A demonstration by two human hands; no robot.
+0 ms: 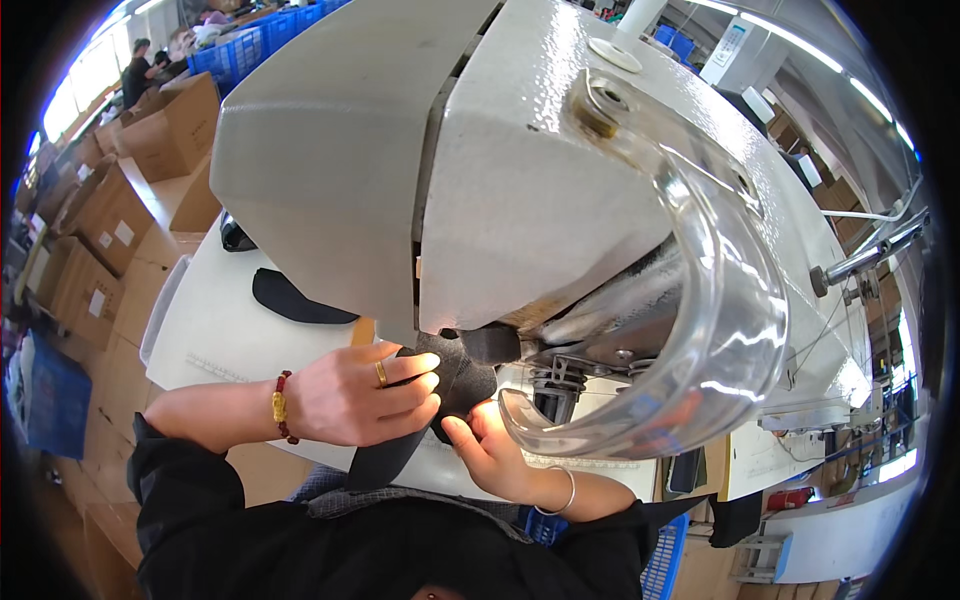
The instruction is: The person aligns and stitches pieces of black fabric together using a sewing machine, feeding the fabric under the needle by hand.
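Observation:
A dark fabric piece (465, 378) lies under the head of a large grey-white sewing machine (330, 150), its far part hidden by the machine. My left hand (362, 395) grips it from the left, fingers bent over its edge. On the near right side, my right hand (494, 455) pinches the same piece between thumb and fingers. A black strip (385, 464) hangs down from under my left hand toward my lap. The needle area is hidden behind the machine head. A transparent curved plastic guard (740, 345) arcs just beyond my right hand.
Left of the machine, a black curved piece (295, 298) lies on the white table (205, 325). Cardboard boxes (172, 130) and a blue bin (50, 395) stand on the left. A person (138, 75) is far back left. A metal rod (870, 258) juts out at right.

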